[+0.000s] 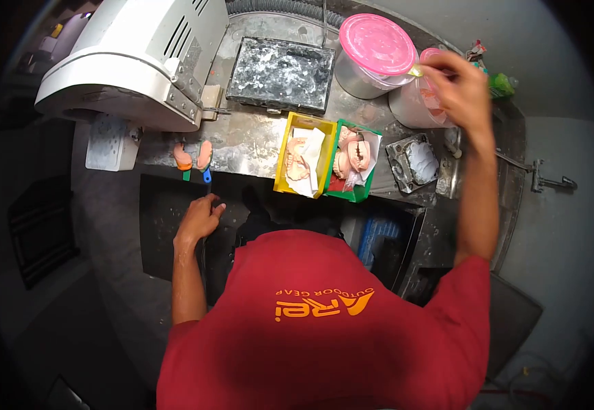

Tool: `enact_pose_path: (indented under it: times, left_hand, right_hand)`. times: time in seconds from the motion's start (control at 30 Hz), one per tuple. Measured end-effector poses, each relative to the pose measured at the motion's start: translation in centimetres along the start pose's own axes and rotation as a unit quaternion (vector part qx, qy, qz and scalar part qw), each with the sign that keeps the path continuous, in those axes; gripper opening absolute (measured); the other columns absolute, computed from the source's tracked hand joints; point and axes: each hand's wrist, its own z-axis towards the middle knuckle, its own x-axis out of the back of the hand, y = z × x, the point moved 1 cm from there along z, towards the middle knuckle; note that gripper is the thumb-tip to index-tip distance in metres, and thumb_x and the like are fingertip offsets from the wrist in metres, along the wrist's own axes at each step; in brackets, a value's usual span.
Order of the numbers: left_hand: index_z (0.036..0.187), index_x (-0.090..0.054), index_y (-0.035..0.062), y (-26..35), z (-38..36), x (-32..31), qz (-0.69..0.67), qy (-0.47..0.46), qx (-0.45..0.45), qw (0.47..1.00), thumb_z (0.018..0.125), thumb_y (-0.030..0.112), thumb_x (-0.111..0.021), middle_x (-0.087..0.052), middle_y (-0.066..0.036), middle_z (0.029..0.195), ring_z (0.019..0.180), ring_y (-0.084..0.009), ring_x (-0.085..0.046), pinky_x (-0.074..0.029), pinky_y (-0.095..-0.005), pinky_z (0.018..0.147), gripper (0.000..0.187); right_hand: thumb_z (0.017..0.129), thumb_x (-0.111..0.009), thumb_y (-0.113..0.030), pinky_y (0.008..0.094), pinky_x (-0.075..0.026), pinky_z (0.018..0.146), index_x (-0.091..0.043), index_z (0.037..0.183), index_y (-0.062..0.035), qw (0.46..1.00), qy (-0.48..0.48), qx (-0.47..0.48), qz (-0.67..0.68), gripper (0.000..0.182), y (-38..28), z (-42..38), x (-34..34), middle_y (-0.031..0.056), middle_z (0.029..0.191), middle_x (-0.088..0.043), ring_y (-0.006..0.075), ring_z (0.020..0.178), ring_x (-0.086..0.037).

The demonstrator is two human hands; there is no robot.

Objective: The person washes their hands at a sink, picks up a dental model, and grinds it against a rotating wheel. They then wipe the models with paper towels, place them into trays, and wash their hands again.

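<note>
My right hand [457,89] is raised over the pink-lidded containers, its fingers pinched around a small yellowish-tipped thing [415,70] at the edge of the pink lid [377,44]. What this thing is I cannot tell. Below that hand stands a second whitish tub [409,106]. My left hand [201,219] is low at the counter's front edge, fingers curled, with whatever they grip hidden. Just above it, two dental impression trays with pink filling lie side by side, one with a green handle [187,175] and one with a blue handle [206,176].
A yellow bin [285,154] and a green bin [355,197] hold dental casts and paper. Behind them sits a powder-smeared black box [282,72]. A large white machine [122,58] occupies the left. Right of the bins is a metal holder with white material [421,162], near a tap [549,181].
</note>
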Motion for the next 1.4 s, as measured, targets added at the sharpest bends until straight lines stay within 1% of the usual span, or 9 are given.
enact_pose_path:
  times: [0.1,0.23,0.43,0.53,0.77,0.87,1.07,1.27,1.4]
  left_hand:
    - [0.123,-0.065,-0.0061,-1.3,-0.1,0.7,-0.004,0.014,-0.032,0.999,0.097,0.025,-0.067,-0.071,-0.028,0.106,0.098,-0.0399,-0.071,-0.054,-0.0449,0.086,0.041]
    - [0.124,-0.066,-0.0050,-3.6,-1.3,1.4,-0.041,0.033,-0.028,0.998,0.096,0.024,-0.068,-0.071,-0.026,0.104,0.090,-0.0358,-0.071,-0.053,-0.0431,0.082,0.040]
    - [0.126,-0.066,-0.0045,-9.1,-2.9,2.0,-0.052,0.039,-0.006,0.998,0.096,0.023,-0.067,-0.071,-0.024,0.102,0.085,-0.0317,-0.070,-0.053,-0.0413,0.081,0.040]
    - [0.126,-0.067,-0.0044,-10.4,-2.9,3.2,-0.041,0.032,0.003,0.999,0.096,0.022,-0.067,-0.072,-0.023,0.100,0.085,-0.0318,-0.069,-0.053,-0.0415,0.081,0.040]
    - [0.123,-0.067,-0.0054,-9.9,-0.9,6.3,0.021,0.001,-0.037,0.999,0.097,0.023,-0.067,-0.072,-0.025,0.102,0.090,-0.0339,-0.071,-0.054,-0.0422,0.083,0.039]
    - [0.122,-0.067,-0.0060,-8.9,0.0,7.0,0.035,0.003,-0.078,0.996,0.097,0.024,-0.067,-0.072,-0.026,0.102,0.091,-0.0357,-0.071,-0.053,-0.0433,0.084,0.039]
    - [0.120,-0.067,-0.0062,-6.0,0.6,7.2,0.054,0.000,-0.131,0.990,0.096,0.023,-0.068,-0.070,-0.025,0.098,0.087,-0.0366,-0.069,-0.052,-0.0445,0.082,0.038]
    - [0.124,-0.065,-0.0065,-3.3,0.0,7.4,0.052,-0.037,-0.145,0.987,0.098,0.024,-0.065,-0.070,-0.024,0.103,0.087,-0.0334,-0.069,-0.053,-0.0415,0.082,0.040]
    - [0.124,-0.066,-0.0045,-2.0,0.3,6.8,0.026,-0.030,-0.189,0.981,0.097,0.024,-0.067,-0.068,-0.021,0.094,0.081,-0.0338,-0.067,-0.052,-0.0427,0.078,0.039]
  right_hand:
    - [0.087,-0.076,-0.008,0.0367,-0.056,0.075,-0.074,0.096,-0.0018,0.980,-0.198,0.033,-0.021,0.011,-3.9,4.4,-9.5,0.0116,0.088,-0.076,0.0212,0.080,-0.071]
    - [0.079,-0.075,-0.003,0.0441,-0.058,0.079,-0.076,0.092,-0.0029,0.943,-0.303,0.095,-0.100,0.014,-5.2,7.6,-17.6,0.0172,0.091,-0.076,0.0358,0.087,-0.074]
    - [0.084,-0.073,-0.014,0.0485,-0.059,0.081,-0.076,0.093,-0.0050,0.915,-0.301,0.050,-0.265,0.014,-5.6,7.7,-21.7,0.0220,0.099,-0.075,0.0403,0.094,-0.073]
    - [0.088,-0.074,-0.016,0.0494,-0.057,0.076,-0.076,0.096,-0.0083,0.921,-0.274,0.053,-0.272,0.011,-5.9,7.0,-21.4,0.0170,0.088,-0.075,0.0384,0.090,-0.073]
    - [0.091,-0.068,-0.006,0.0442,-0.057,0.084,-0.076,0.109,-0.0033,0.958,-0.240,0.059,-0.146,0.020,-3.2,6.2,-20.1,0.0209,0.101,-0.075,0.0385,0.095,-0.073]
    - [0.075,-0.068,0.006,0.0430,-0.058,0.080,-0.076,0.105,-0.0026,0.975,-0.188,0.017,-0.116,0.032,-2.7,5.7,-19.5,0.0187,0.094,-0.076,0.0368,0.092,-0.073]
    - [0.085,-0.071,-0.001,0.0414,-0.057,0.079,-0.074,0.101,0.0011,0.982,-0.155,0.017,-0.104,0.017,-2.6,4.2,-18.3,0.0205,0.093,-0.075,0.0367,0.088,-0.074]
    - [0.082,-0.068,-0.007,0.0489,-0.056,0.076,-0.070,0.087,-0.0040,0.951,-0.188,0.108,-0.219,0.007,-7.3,0.1,-17.7,0.0167,0.091,-0.069,0.0404,0.091,-0.069]
    - [0.073,-0.073,-0.006,0.0518,-0.057,0.071,-0.073,0.078,-0.0019,0.943,-0.257,-0.038,-0.209,0.007,-10.1,-4.8,-20.1,0.0226,0.086,-0.072,0.0428,0.084,-0.071]
